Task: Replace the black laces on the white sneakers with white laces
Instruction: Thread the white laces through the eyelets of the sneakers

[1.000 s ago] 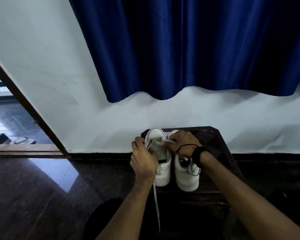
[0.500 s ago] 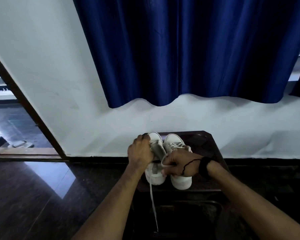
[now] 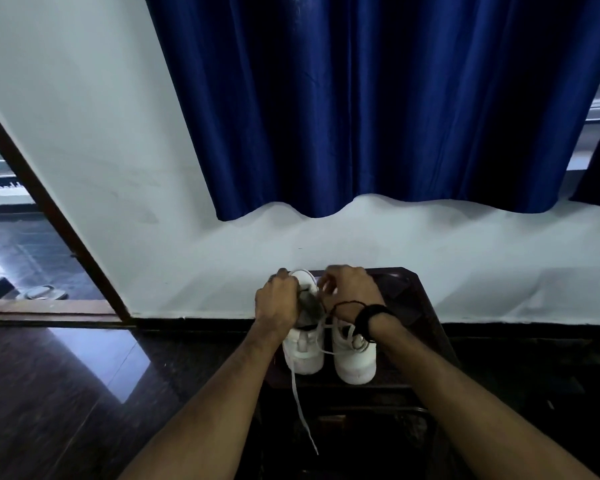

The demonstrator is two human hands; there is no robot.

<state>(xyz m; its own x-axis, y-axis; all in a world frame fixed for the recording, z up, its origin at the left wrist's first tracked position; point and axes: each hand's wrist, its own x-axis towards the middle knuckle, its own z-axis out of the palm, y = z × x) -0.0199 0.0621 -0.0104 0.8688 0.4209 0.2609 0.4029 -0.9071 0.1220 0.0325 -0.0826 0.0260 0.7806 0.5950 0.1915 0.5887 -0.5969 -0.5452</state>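
Roughly centred low in the head view, a pair of white sneakers is seen standing side by side, toes toward the viewer, on a dark bench [image 3: 426,317] set against a pale wall, and every place below is given from that pair. Far to the left of the pair, a dark doorframe [image 3: 54,216] slants across the wall. Above the pair, a blue curtain [image 3: 378,98] hangs.

At the left side of the left sneaker [image 3: 303,353], the left hand [image 3: 278,303] is curled round the collar and tongue, so its grip is clenched on the shoe. From this shoe a white lace [image 3: 300,407] trails down past the toe and over the bench edge. Over the collar of the right sneaker [image 3: 354,362], just beside the left one, the right hand [image 3: 349,292] is bent, and its fingertips appear to pinch a lace end near the top eyelets. No black lace can be made out.

The step in hand is judged to be threading the upper eyelets. It would be done well if the shoe were kept steady by the left hand, the lace tip fed flat, and slack drawn evenly.
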